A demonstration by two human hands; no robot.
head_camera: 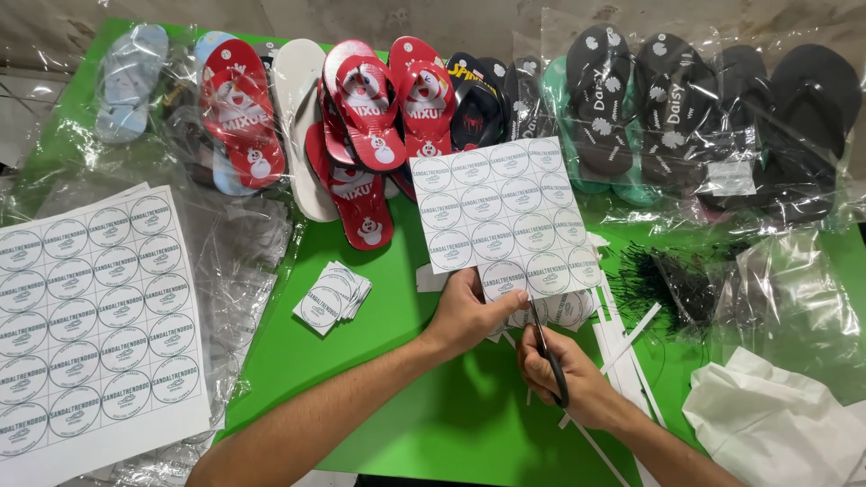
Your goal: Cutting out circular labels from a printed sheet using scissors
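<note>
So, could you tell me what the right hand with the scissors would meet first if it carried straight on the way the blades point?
The right hand aims the scissors up at the label sheet held by the left hand; that sheet comes first, probably then the red sandals beyond.

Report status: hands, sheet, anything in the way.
Left hand pinching the label sheet at its bottom edge. Right hand working scissors, blades at that edge. Paper strips beside; cut path unobstructed.
</note>
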